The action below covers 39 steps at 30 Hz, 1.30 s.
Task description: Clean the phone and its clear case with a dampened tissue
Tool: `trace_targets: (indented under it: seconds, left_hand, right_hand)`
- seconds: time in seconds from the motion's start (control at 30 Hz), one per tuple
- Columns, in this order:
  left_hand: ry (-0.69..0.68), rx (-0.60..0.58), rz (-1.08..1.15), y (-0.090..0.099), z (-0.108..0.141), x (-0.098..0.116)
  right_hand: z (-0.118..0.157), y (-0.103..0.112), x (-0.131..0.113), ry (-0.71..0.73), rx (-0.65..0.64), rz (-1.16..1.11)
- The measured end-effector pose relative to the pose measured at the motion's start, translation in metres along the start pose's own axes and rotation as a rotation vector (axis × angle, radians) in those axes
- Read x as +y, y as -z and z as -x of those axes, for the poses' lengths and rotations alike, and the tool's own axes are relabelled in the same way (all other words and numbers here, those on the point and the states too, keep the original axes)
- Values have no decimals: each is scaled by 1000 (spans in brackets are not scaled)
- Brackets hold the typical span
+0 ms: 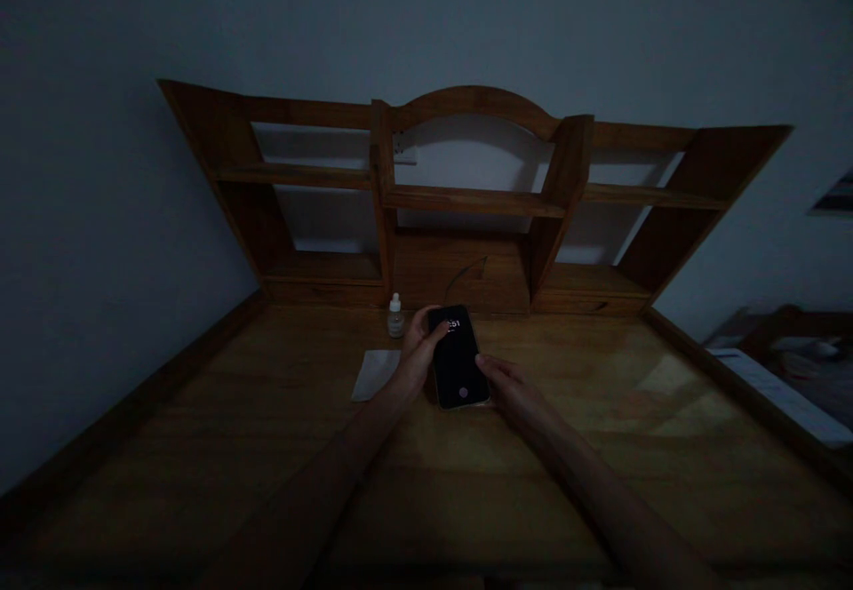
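A dark smartphone [458,363] is held over the wooden desk, its screen facing me with clock digits near the top and a small round icon near the bottom. My left hand [418,352] is closed around its left side, the thumb lying over the upper part of the screen. On the right edge, my right hand [505,381] grips the phone, thumb at the rim; its other fingers are mostly hidden. Beside my left hand stands a small clear bottle [395,317] with a white top. A white sheet or tissue [374,373] lies partly behind my left wrist.
A wooden shelf unit [473,202] runs along the back of the desk [267,430]. A thin dark cable [466,268] rises behind the phone. On the wall is a white socket [405,155]. Raised wooden edges border the desk at both sides. The room is dim.
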<state>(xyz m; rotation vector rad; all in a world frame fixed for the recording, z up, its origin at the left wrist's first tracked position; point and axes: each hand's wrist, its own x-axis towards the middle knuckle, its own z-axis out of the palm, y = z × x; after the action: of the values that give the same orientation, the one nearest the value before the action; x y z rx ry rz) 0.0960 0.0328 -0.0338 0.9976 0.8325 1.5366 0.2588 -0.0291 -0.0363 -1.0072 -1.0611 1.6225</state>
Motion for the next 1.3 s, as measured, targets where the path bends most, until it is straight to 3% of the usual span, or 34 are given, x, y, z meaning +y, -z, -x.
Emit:
trace_targets:
  seconds: [0.13,0.57,0.7,0.83,1.3]
  left_hand:
    - [-25,-74,-34,-3,2,1]
    - [-18,-2,-45,-7,5,-1]
    - [-32,53,-30,-3,2,0]
    - [-47,150,-13,4,-3,-1]
    - [-59,173,-41,4,-2,-4]
  right_hand:
    - [-3,4,8,35,3,-2]
    - [-4,3,7,116,81,130]
    - [0,-2,3,53,53,51]
    - [6,-8,-4,-69,-61,12]
    - [5,-4,-1,-21,-45,14]
